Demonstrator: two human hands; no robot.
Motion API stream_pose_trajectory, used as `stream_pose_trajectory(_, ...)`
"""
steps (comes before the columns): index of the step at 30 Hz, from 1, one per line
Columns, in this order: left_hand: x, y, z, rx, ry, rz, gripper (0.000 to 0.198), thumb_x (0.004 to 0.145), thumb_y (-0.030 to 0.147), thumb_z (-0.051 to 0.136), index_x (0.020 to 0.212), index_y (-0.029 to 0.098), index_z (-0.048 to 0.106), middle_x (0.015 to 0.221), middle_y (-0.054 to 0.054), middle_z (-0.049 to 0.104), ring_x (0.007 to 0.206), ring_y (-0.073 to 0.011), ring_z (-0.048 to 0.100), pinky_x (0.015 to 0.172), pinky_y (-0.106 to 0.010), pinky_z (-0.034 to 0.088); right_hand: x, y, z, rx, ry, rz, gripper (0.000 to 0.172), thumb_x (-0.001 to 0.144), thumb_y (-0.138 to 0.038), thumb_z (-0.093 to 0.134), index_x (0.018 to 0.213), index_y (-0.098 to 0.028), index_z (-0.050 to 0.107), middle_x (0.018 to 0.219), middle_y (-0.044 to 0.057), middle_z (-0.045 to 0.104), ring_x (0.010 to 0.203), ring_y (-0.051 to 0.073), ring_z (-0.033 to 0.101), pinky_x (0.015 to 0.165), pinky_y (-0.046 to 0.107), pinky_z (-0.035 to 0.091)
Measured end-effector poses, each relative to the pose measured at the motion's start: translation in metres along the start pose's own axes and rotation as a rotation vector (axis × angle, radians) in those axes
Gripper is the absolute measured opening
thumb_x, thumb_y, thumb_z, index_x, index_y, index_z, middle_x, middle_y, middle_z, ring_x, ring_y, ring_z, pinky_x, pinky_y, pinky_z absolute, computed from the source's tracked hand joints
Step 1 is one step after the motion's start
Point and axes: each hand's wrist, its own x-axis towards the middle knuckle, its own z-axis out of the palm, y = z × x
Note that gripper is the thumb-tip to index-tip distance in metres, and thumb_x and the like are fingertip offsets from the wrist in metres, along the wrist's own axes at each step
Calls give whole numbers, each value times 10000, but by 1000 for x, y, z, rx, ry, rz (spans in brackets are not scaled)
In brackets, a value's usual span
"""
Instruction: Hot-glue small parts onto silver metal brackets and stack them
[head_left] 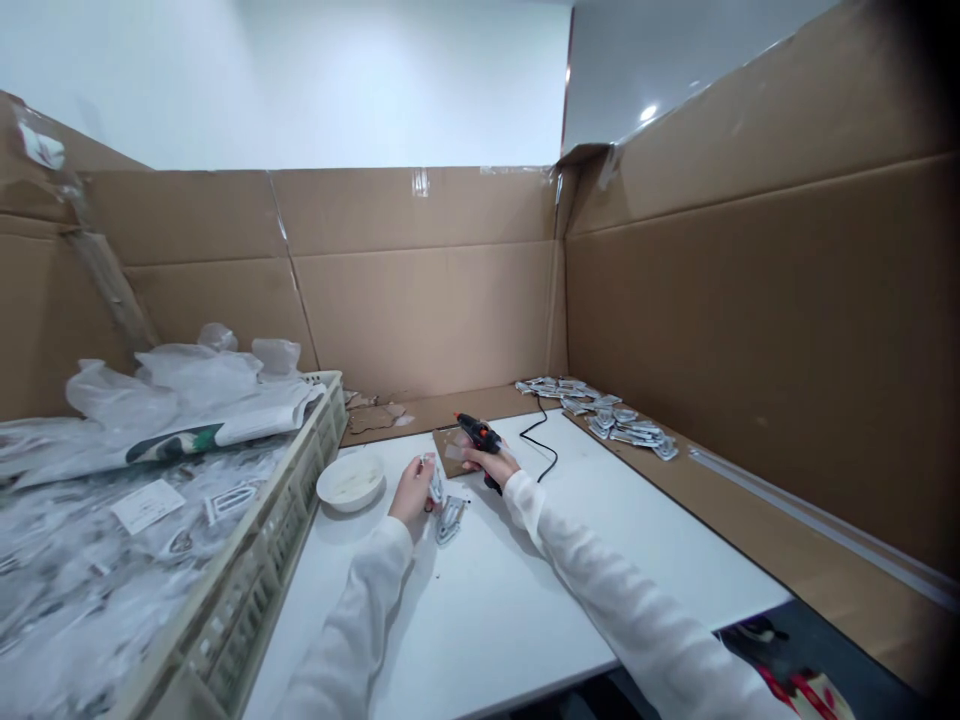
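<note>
My right hand [491,462] is wrapped round the grip of a black glue gun [480,433], whose orange tip points up and to the left. A black cord [546,447] lies on the table behind it. In my left hand [412,490], a small grey-white flat piece [435,482] is pinched between the fingers; its exact kind is too small to tell. Just right of that hand, another such flat piece [451,520] rests on the white table [480,620]. Beneath the glue gun lies a small cardboard piece [450,455].
Left of my hands stands a white bowl [351,483]. A cream plastic crate [247,580] full of small bagged pieces fills the left side. Several flat pieces [630,428] are heaped on cardboard at the right. Tall cardboard walls [420,310] enclose the back and sides.
</note>
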Motion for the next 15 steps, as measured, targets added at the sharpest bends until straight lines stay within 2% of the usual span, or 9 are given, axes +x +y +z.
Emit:
stream_pose_trajectory(3, -1, -1, 6, -333, 8, -134, 67, 817, 149, 466, 839, 138, 529, 786, -74, 616, 661, -138, 600, 611, -258, 494, -3, 3, 8, -39, 8, -59, 242, 552, -288, 642, 760, -168, 615, 570, -10, 571, 479, 125, 520, 494, 258, 441)
stream_pose_trajectory(6, -6, -2, 18, -565, 11, -111, 125, 820, 68, 444, 872, 142, 529, 825, -72, 635, 728, -126, 617, 696, -249, 506, -7, 5, 14, -68, -4, -119, 235, 561, -310, 637, 740, -163, 599, 584, -8, 566, 507, 128, 515, 524, 263, 447)
stream_pose_trajectory(8, -10, -3, 28, -690, 13, -86, 169, 848, 90, 400, 928, 153, 535, 844, -70, 640, 774, -128, 620, 746, -256, 502, -9, 4, 16, -124, 26, -182, 204, 578, -306, 630, 720, -165, 588, 610, 3, 576, 550, 142, 530, 560, 271, 454)
stream_pose_trajectory(11, -11, -1, 37, -825, -38, -94, 264, 896, 190, 305, 998, 139, 543, 913, -99, 638, 857, -148, 613, 790, -274, 492, -13, 1, 15, -204, 50, -257, 156, 596, -274, 613, 704, -164, 589, 666, 21, 601, 630, 163, 556, 637, 286, 459)
stream_pose_trajectory(15, -13, 3, 40, -871, -81, -51, 324, 888, 201, 278, 1066, 142, 541, 1023, -102, 626, 952, -162, 587, 835, -289, 469, -17, -5, 16, -193, 7, -224, 188, 580, -231, 602, 754, -160, 606, 737, 32, 633, 701, 186, 579, 713, 312, 459)
